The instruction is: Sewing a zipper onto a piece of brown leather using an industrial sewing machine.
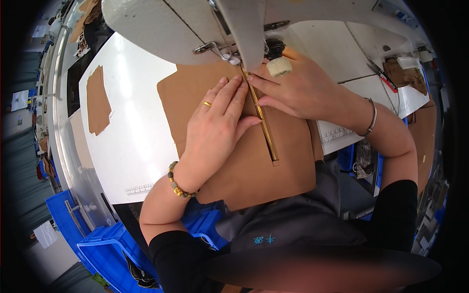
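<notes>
Here we are at the sewing machine (156,29), and the brown panel (234,171) lies right under its head, top edge at the presser foot (234,59), lower edge reaching out past the bench (139,105) and over the dark grey apron (312,215). Down the panel's slot runs the gold-toothed zipper (262,118), slanting from the foot to a squared-off end. Left hand (217,122) flat on the panel, fingers together, thumb apart and reaching toward the zipper; right hand (293,85) just across the slot, thumb and forefinger apart, some fingertips hidden behind the machine's cream knob (279,67). Out to the left, white surface stretches from the panel's edge to a stack of brown pieces (99,102), with ruler markings (139,189) by the front edge. Over on the right it's tighter: red-handled snips (386,78) and a brown pile (408,78) sit beyond the right forearm. Now the containers! A blue bin (110,241) stands low on the left, something dark at its side, in or against it, I can't tell; another blue bin (204,224) peeks out under the panel, contents hidden; and low right, a striped dark bundle (363,158) sits among blue walls.
</notes>
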The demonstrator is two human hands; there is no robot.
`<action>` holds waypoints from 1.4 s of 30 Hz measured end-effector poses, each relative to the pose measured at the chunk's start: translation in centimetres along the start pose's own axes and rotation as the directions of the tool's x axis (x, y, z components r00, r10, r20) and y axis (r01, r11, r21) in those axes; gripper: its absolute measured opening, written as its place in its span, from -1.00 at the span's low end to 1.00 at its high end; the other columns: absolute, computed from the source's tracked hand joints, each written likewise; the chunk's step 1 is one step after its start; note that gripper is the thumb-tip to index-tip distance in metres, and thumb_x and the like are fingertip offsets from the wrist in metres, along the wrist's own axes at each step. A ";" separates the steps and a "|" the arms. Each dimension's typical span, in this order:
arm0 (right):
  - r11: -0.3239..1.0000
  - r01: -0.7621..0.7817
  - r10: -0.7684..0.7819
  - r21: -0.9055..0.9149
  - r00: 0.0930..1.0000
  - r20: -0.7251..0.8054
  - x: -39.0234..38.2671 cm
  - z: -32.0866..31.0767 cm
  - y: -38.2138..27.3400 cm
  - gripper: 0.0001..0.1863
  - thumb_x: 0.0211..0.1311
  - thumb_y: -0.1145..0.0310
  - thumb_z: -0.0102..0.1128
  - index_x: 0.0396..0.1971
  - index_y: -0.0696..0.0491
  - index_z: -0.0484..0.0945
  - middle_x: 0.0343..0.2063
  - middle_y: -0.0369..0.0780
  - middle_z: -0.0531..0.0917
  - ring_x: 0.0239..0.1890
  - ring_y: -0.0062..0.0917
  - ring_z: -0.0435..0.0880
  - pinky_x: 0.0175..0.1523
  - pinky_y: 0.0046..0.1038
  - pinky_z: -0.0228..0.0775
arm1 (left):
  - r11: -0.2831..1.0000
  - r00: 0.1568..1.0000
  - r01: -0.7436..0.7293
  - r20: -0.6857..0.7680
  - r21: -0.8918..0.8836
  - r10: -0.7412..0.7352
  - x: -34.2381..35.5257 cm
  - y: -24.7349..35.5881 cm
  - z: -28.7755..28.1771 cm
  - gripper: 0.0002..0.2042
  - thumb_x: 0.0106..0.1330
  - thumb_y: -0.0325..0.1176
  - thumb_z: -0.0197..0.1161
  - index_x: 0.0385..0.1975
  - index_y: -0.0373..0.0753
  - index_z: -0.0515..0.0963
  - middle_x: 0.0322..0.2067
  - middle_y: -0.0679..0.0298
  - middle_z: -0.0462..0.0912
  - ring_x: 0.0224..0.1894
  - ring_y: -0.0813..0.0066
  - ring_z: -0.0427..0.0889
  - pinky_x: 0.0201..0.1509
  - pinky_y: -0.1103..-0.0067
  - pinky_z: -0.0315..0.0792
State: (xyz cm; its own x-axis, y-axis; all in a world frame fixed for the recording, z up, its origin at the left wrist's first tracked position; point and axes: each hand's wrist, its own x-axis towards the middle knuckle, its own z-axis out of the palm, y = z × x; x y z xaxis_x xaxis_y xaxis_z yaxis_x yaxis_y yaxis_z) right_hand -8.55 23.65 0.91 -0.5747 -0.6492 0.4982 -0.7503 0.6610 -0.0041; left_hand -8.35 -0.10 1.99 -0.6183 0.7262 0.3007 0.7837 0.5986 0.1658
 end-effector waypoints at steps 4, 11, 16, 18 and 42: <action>1.000 0.003 -0.003 -0.031 1.000 0.005 -0.1 0.3 0.0 -0.59 0.11 0.04 0.43 -0.20 0.06 0.71 -0.30 -0.34 0.64 -0.12 -0.43 0.57 0.23 -0.31 0.38 | 1.000 1.000 -0.001 0.009 0.010 0.001 0.2 -0.2 -0.2 -0.41 0.17 -0.07 0.44 0.13 -0.33 0.62 0.19 0.14 0.65 0.25 0.13 0.60 0.30 0.34 0.51; 1.000 -0.027 0.027 -0.001 1.000 0.009 -0.3 0.4 0.1 -0.58 0.10 0.03 0.43 -0.19 0.05 0.72 -0.35 -0.33 0.66 -0.11 -0.42 0.61 0.34 -0.27 0.33 | 1.000 1.000 -0.010 -0.011 0.028 0.011 0.4 -0.4 -0.1 -0.44 0.17 -0.04 0.44 0.12 -0.25 0.64 0.17 0.21 0.67 0.25 0.18 0.61 0.29 0.34 0.51; 0.999 -0.034 0.035 -0.024 0.999 0.005 -0.1 0.4 0.7 -0.57 0.16 0.02 0.39 -0.16 0.07 0.72 -0.33 -0.30 0.69 -0.09 -0.38 0.62 0.32 -0.27 0.33 | 0.999 1.000 0.004 -0.027 0.038 -0.003 0.8 -1.2 0.5 -0.45 0.22 0.00 0.41 0.13 -0.22 0.63 0.20 0.23 0.65 0.28 0.21 0.59 0.31 0.23 0.49; 0.998 -0.055 0.055 0.003 0.998 0.034 -0.1 0.4 0.8 -0.59 0.19 0.03 0.36 -0.16 0.07 0.72 -0.31 -0.28 0.71 -0.03 -0.35 0.63 0.30 -0.27 0.33 | 0.999 1.000 0.015 -0.017 0.037 -0.014 0.9 -1.3 0.6 -0.46 0.23 0.00 0.40 0.14 -0.20 0.63 0.20 0.25 0.65 0.29 0.22 0.58 0.32 0.21 0.48; 0.997 -0.038 0.039 -0.065 0.999 0.005 0.3 1.2 1.5 -0.60 0.26 0.01 0.33 -0.12 0.03 0.71 -0.15 -0.30 0.72 0.09 -0.43 0.61 0.27 -0.33 0.35 | 0.997 0.999 0.024 -0.047 0.068 -0.020 1.1 -2.2 1.0 -0.47 0.27 0.05 0.36 0.13 -0.16 0.66 0.16 0.30 0.68 0.27 0.31 0.62 0.32 0.25 0.46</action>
State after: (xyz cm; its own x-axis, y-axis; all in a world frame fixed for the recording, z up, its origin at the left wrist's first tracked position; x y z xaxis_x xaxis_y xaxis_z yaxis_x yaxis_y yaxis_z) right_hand -10.27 24.03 -0.02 -0.6050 -0.6248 0.4936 -0.7050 0.7085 0.0327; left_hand -10.83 -0.30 0.98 -0.6307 0.6972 0.3408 0.7631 0.6371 0.1088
